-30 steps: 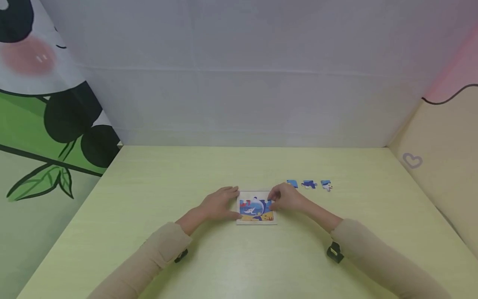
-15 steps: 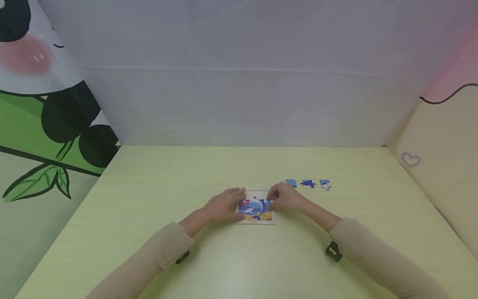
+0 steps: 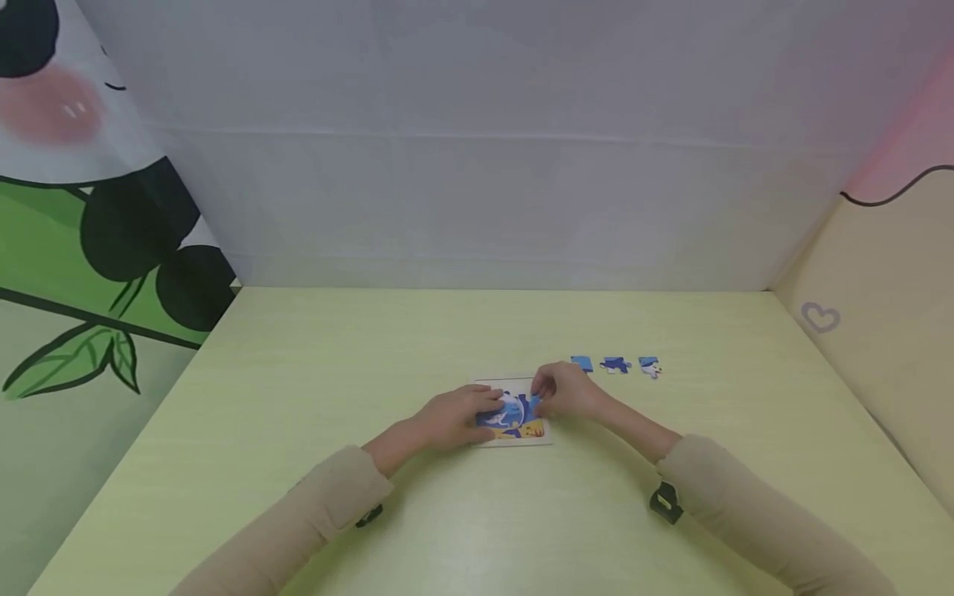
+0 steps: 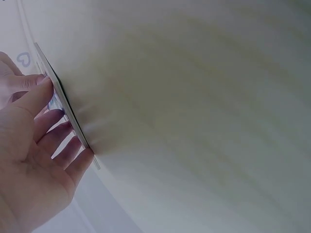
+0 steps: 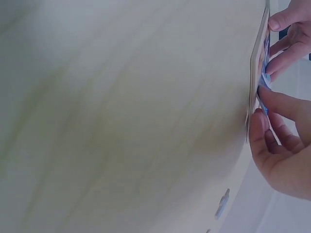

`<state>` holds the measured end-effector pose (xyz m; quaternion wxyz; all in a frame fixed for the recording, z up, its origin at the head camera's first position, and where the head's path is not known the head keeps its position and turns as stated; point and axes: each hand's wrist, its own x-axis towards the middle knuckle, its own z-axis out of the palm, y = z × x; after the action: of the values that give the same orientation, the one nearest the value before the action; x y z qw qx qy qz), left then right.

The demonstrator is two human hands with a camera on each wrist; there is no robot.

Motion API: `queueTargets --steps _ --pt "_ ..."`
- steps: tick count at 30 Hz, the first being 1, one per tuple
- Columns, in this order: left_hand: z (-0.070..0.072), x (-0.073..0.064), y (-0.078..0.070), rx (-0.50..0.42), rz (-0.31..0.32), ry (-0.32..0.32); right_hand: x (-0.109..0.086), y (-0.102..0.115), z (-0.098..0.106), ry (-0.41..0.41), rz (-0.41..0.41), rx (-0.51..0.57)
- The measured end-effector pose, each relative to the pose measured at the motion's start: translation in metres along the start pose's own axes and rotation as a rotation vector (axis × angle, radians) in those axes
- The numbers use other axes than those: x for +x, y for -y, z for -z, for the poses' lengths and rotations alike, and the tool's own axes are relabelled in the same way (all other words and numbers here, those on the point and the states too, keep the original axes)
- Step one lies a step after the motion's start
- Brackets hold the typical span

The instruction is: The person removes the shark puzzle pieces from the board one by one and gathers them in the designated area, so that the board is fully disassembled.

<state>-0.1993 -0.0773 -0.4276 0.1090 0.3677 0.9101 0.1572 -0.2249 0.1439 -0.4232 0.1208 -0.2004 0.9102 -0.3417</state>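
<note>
A small square jigsaw board with a white border and a blue-and-yellow sea picture lies on the table in the head view. My left hand rests over its left side, fingers extended onto the picture and touching the board. At the right side of the board, my right hand pinches a blue puzzle piece between thumb and fingers. The piece sits at the picture's surface and is partly hidden by the fingertips. In the left wrist view the left hand's fingers lie across the board, which is seen edge-on.
Three loose puzzle pieces lie in a row behind the right hand: a blue corner piece, a dark blue one and a blue-and-white one. The pale table meets a grey-white backdrop behind.
My left hand has slid right, from the board's left edge onto the picture. My right hand stays at the board's right side, pinching the piece.
</note>
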Motion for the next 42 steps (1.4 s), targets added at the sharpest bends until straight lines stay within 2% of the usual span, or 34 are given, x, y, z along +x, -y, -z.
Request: queueTargets --steps 8,17,26,32,38,42 --pt "0.0 0.001 -0.001 -0.011 0.025 -0.006 -0.003 -0.007 -0.002 -0.004 0.043 0.069" --pt "0.001 0.001 -0.001 -0.004 0.036 -0.004 -0.003 -0.014 -0.003 -0.026 0.01 0.156" --pt "0.001 0.002 -0.006 -0.012 0.047 -0.03 -0.004 -0.01 -0.007 -0.008 -0.031 0.149" --pt "0.003 0.002 -0.009 -0.026 0.068 -0.038 -0.008 -0.005 -0.005 0.001 0.05 0.115" --pt "0.003 0.002 -0.009 -0.026 0.069 -0.036 -0.01 -0.006 -0.002 -0.002 0.182 0.023" --pt "0.002 0.001 -0.009 -0.017 0.069 -0.038 -0.011 -0.008 0.0 0.009 0.212 -0.007"
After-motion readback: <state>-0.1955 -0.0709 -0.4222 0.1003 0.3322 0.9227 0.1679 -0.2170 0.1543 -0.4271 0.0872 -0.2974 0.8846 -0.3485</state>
